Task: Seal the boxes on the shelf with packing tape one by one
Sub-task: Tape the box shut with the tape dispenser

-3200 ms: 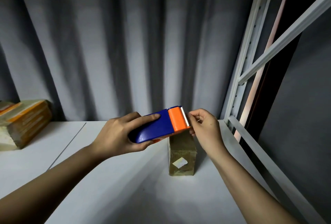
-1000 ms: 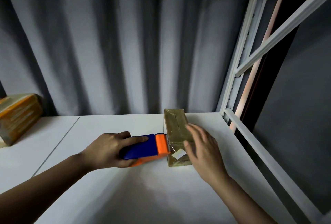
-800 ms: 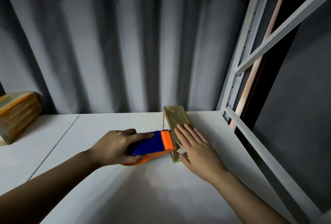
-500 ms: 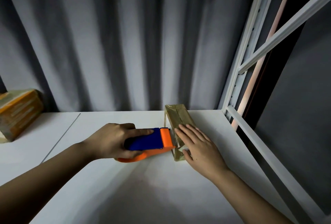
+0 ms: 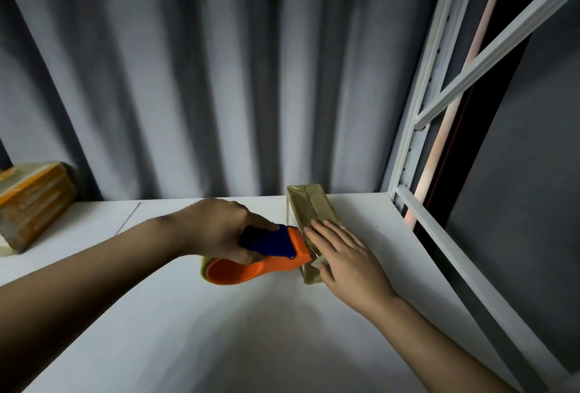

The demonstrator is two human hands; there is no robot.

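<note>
Our left hand (image 5: pixel 219 229) curls around the blue handle of the tape dispenser (image 5: pixel 266 251), thumb on the near side, knuckles up, forearm reaching in from the lower left. Just to its right, our right hand (image 5: pixel 345 254) lies flat, palm down, fingers straight and close together, pressing on the box (image 5: pixel 309 204). Its forearm comes in from the lower right. The two hands nearly touch.
</note>
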